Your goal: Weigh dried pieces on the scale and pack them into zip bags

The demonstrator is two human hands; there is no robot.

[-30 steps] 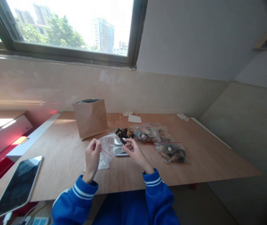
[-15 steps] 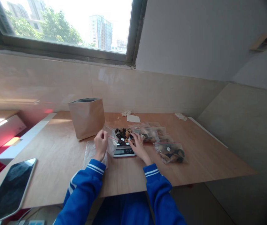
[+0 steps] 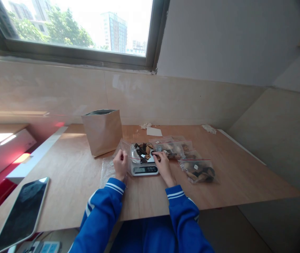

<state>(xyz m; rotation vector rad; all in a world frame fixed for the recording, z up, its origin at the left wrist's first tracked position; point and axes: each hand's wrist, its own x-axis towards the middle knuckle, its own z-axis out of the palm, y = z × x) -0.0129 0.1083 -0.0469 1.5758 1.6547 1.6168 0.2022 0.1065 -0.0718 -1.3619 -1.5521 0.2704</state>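
Note:
My left hand [image 3: 120, 164] is closed on the edge of a clear zip bag [image 3: 134, 153], whose mouth faces the scale. A small white digital scale [image 3: 145, 170] stands on the table between my hands. Dark and tan dried slices [image 3: 143, 149] are heaped on its plate. At the right side of the heap my right hand [image 3: 163, 163] has thumb and fingers drawn together on a dark dried slice [image 3: 153, 153]. More clear zip bags [image 3: 107, 172] lie flat beneath my left wrist.
An open brown paper bag [image 3: 102, 133] stands behind my left hand. Filled zip bags [image 3: 199, 171] lie to the right of the scale. A white card [image 3: 154, 131] is near the wall, and a tablet [image 3: 20, 214] rests at the table's left front edge.
The fingers of my right hand have moved from spread over the heap to a pinch at its right edge. More of the scale's front shows. The camera view has shifted slightly.

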